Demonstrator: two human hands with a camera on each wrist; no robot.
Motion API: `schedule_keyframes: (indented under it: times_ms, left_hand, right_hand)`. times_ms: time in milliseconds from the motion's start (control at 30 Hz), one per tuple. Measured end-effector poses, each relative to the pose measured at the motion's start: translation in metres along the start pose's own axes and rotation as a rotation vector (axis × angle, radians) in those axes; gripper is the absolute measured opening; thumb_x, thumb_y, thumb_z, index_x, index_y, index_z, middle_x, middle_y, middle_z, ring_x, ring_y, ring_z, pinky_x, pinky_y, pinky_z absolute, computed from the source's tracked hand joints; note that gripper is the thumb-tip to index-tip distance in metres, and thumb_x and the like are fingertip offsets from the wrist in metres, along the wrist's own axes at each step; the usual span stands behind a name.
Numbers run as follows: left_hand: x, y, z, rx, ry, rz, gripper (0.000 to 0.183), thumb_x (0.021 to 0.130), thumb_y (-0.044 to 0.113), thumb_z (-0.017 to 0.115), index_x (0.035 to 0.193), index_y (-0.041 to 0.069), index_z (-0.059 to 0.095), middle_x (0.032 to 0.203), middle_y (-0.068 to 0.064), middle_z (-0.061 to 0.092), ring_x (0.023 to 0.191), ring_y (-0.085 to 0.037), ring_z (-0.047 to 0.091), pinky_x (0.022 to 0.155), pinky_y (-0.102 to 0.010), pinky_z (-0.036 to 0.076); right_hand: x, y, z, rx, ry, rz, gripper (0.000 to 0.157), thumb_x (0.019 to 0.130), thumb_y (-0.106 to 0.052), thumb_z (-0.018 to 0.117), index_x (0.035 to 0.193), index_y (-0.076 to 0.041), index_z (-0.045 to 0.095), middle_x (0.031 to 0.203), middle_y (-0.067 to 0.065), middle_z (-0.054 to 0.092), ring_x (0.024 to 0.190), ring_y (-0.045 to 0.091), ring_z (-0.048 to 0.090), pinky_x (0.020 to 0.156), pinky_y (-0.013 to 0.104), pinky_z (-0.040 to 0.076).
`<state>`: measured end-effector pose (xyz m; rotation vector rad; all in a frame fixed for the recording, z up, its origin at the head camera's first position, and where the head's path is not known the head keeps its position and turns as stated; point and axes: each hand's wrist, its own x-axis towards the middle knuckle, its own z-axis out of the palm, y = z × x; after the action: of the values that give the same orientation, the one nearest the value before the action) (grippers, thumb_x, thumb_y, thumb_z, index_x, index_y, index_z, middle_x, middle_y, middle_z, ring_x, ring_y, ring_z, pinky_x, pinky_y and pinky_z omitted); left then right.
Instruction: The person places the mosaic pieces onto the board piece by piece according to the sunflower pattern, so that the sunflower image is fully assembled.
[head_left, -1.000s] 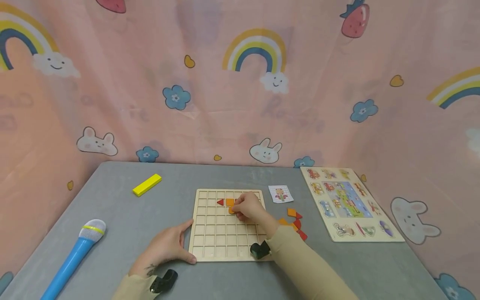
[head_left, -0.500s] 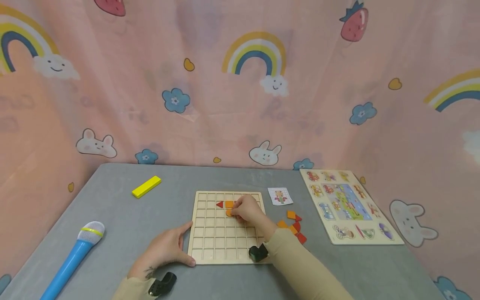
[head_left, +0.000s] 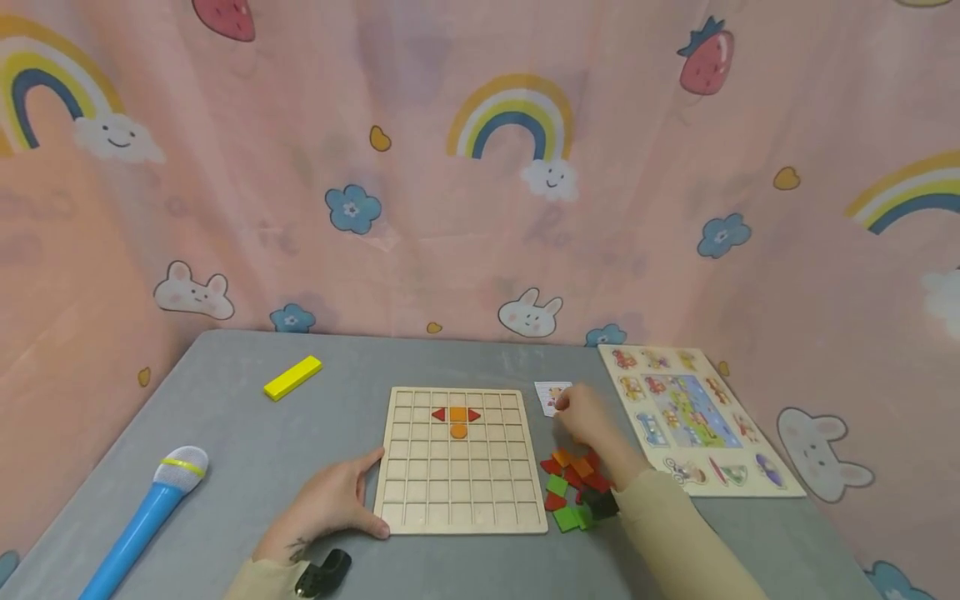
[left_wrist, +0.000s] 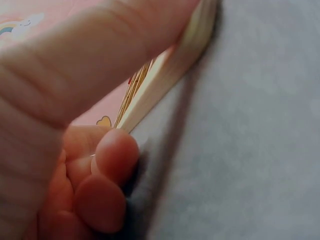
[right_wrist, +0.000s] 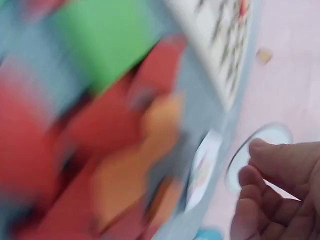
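Note:
A wooden grid board (head_left: 442, 492) lies mid-table. On it an orange square (head_left: 457, 414) sits between two red triangles (head_left: 438, 415), with an orange round piece (head_left: 458, 431) below the square. My left hand (head_left: 330, 504) rests at the board's left side, thumb at the near corner and a finger along the edge. My right hand (head_left: 592, 421) is over the small picture card (head_left: 547, 397), partly covering it. Its thumb and fingers are loosely bent, with nothing visible between them in the right wrist view. Beneath that wrist lies a pile of red, orange and green pieces (head_left: 557, 485).
A larger wooden picture board (head_left: 738, 487) lies at the right. At the left are a blue toy microphone (head_left: 142, 525) and a yellow bar (head_left: 293, 378). A pink patterned cloth (head_left: 442, 250) hangs behind the grey table (head_left: 300, 442).
My right hand has left the board and moved right to the card. A second red triangle now shows right of the orange square. More of the pile is uncovered; my left hand stays put.

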<state>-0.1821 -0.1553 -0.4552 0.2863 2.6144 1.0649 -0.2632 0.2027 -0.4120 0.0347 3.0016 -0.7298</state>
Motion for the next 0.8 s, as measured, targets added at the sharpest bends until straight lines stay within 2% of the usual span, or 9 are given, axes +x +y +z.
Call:
schedule_keyframes:
  times_ms: [100,233,367,467,633,800]
  left_hand:
    - [-0.002,-0.002,0.000,-0.003,0.002,0.009,0.120,0.040,0.041,0.091,0.141,0.004,0.038,0.057,-0.001,0.051,0.048,-0.013,0.042,0.043,-0.026,0.030]
    - [-0.004,-0.003,0.000,-0.007,0.010,0.022,0.120,0.040,0.040,0.091,0.140,0.003,0.038,0.057,-0.001,0.051,0.048,-0.013,0.042,0.042,-0.026,0.030]
    - [-0.004,-0.004,0.000,-0.007,0.008,0.022,0.119,0.041,0.041,0.091,0.141,0.004,0.038,0.057,-0.001,0.051,0.047,-0.014,0.042,0.042,-0.026,0.030]
    - [-0.004,-0.004,0.000,-0.008,0.005,0.025,0.119,0.041,0.041,0.090,0.141,0.004,0.038,0.057,-0.001,0.051,0.047,-0.014,0.043,0.042,-0.027,0.031]
    - [-0.001,-0.005,0.003,-0.016,0.001,0.029,0.120,0.041,0.043,0.090,0.141,0.005,0.037,0.058,-0.001,0.051,0.048,-0.014,0.043,0.042,-0.027,0.031]
    - [-0.001,-0.006,0.001,-0.009,0.005,0.037,0.120,0.041,0.043,0.090,0.141,0.005,0.037,0.057,-0.001,0.051,0.047,-0.014,0.043,0.042,-0.027,0.031]
  right_hand:
    - [-0.004,0.020,-0.003,-0.093,-0.058,0.043,0.018,0.075,-0.005,0.068,0.090,0.003,0.066,0.088,0.014,0.061,0.074,0.024,0.054,0.069,0.039,0.048]
    - [-0.009,0.033,-0.002,-0.181,-0.136,0.077,0.026,0.074,-0.009,0.072,0.097,0.001,0.067,0.092,0.011,0.061,0.079,0.023,0.054,0.075,0.041,0.047]
    - [-0.010,0.038,0.000,-0.180,-0.162,0.100,0.026,0.074,-0.008,0.072,0.099,0.000,0.067,0.089,0.009,0.062,0.075,0.021,0.054,0.071,0.039,0.047]
    - [-0.009,0.037,-0.001,-0.150,-0.162,0.089,0.017,0.074,-0.007,0.072,0.087,-0.001,0.064,0.079,0.008,0.059,0.067,0.020,0.052,0.062,0.034,0.045]
    - [-0.008,0.020,-0.004,-0.091,-0.130,-0.009,0.014,0.074,-0.005,0.069,0.071,-0.004,0.056,0.067,0.006,0.051,0.060,0.019,0.047,0.054,0.028,0.038]
    - [-0.004,-0.024,-0.003,0.001,-0.084,-0.140,0.003,0.078,-0.004,0.066,0.079,-0.003,0.063,0.077,0.007,0.058,0.069,0.019,0.051,0.061,0.032,0.043]
